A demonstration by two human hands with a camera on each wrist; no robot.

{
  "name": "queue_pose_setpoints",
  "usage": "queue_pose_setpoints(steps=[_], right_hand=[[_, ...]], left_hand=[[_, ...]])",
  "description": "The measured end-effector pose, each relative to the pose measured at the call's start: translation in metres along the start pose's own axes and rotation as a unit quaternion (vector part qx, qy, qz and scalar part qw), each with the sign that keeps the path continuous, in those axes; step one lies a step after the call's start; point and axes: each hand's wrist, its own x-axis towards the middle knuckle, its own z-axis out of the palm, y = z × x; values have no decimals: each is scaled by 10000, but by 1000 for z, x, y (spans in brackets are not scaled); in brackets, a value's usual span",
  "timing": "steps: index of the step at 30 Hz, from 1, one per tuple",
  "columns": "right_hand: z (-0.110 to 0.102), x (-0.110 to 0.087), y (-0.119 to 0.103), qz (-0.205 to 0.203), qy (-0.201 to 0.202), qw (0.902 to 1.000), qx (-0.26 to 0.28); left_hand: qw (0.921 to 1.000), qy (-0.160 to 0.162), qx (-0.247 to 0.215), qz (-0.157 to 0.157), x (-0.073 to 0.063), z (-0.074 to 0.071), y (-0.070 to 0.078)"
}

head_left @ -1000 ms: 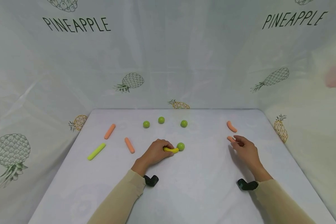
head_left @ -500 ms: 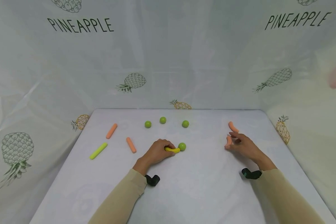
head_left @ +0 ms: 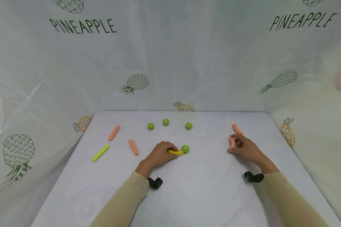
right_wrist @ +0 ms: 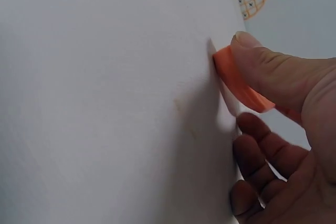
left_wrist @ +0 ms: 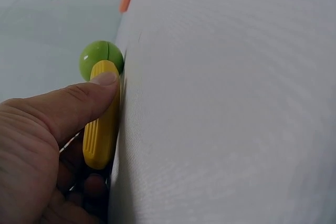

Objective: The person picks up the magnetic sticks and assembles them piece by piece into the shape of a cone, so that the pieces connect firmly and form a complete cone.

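Observation:
In the head view my left hand (head_left: 159, 154) pinches a curved yellow rod (head_left: 176, 152) just above the table. The left wrist view shows ridges along the yellow rod (left_wrist: 101, 140), with my thumb pressed on its upper side. A green ball (head_left: 185, 149) sits at the rod's far end. On the right, my right hand (head_left: 248, 149) holds a short curved orange rod (head_left: 231, 142) between thumb and fingers. Its end comes close to the table in the right wrist view, where the orange rod (right_wrist: 235, 77) lies under my thumb. A second curved orange rod (head_left: 237, 129) lies just beyond that hand.
Farther back on the white table (head_left: 204, 189) lie three more green balls, one of them the middle ball (head_left: 166, 122). To the left are two straight orange rods, the nearer orange rod (head_left: 133, 147) and the farther orange rod (head_left: 114, 133), plus a lime-green rod (head_left: 100, 153). A pineapple-printed curtain (head_left: 187, 56) hangs behind.
My right hand has shifted slightly left and away, and the curved orange rod in it has turned from slanting to nearly lengthwise. The left hand keeps its grip on the yellow rod.

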Motion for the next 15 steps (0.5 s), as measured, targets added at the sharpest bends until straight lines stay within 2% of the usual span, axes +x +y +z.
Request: queue_pose_setpoints(steps=[7, 12, 15], right_hand=[[8, -4, -7, -32, 265, 9994, 221], [19, -1, -18, -68, 703, 9968, 380], [27, 3, -28, -79, 935, 9926, 766]], left_hand=[[10000, 2, 8, 14, 0, 1, -1], [10000, -15, 0, -3, 0, 0, 0], [10000, -39, -16, -21, 0, 0, 0]])
